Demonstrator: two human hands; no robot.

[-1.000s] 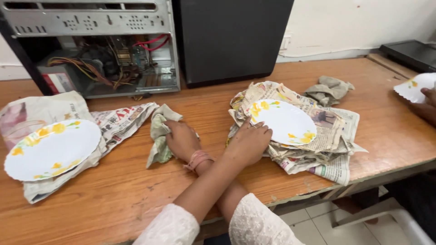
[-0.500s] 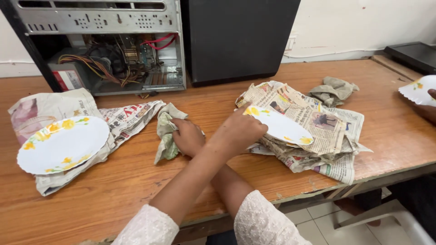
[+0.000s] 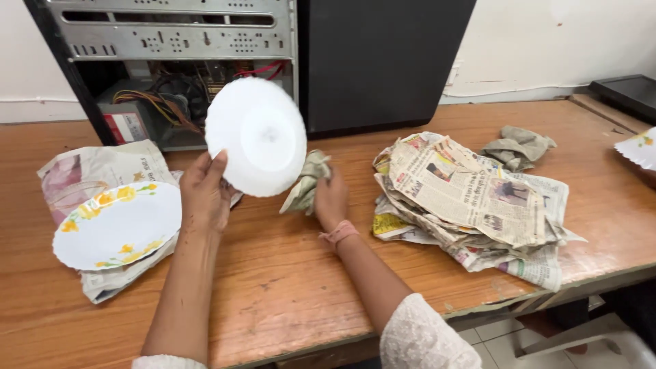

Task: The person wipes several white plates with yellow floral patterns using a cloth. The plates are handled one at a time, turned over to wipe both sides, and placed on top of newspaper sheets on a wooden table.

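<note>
My left hand (image 3: pixel 203 195) holds a white plate (image 3: pixel 256 137) upright by its lower left rim, with its plain underside facing me, above the wooden table (image 3: pixel 287 287). My right hand (image 3: pixel 331 201), with a pink band at the wrist, grips a crumpled grey-green cloth (image 3: pixel 304 184) just right of the plate and below it. A second plate with yellow flowers (image 3: pixel 116 225) lies face up on a sheet of newspaper (image 3: pixel 96 167) to the left of my left hand.
A stack of newspapers (image 3: pixel 471 198) lies at the right with another crumpled cloth (image 3: pixel 516 147) behind it. An open computer case (image 3: pixel 171 61) and a black tower (image 3: pixel 383 61) stand at the back. Another plate's edge (image 3: pixel 639 147) shows at far right.
My left hand lifted the plate off the newspaper stack at the right, carried it left across my right arm and tipped it upright. My arms are no longer crossed. The right hand stayed on the cloth.
</note>
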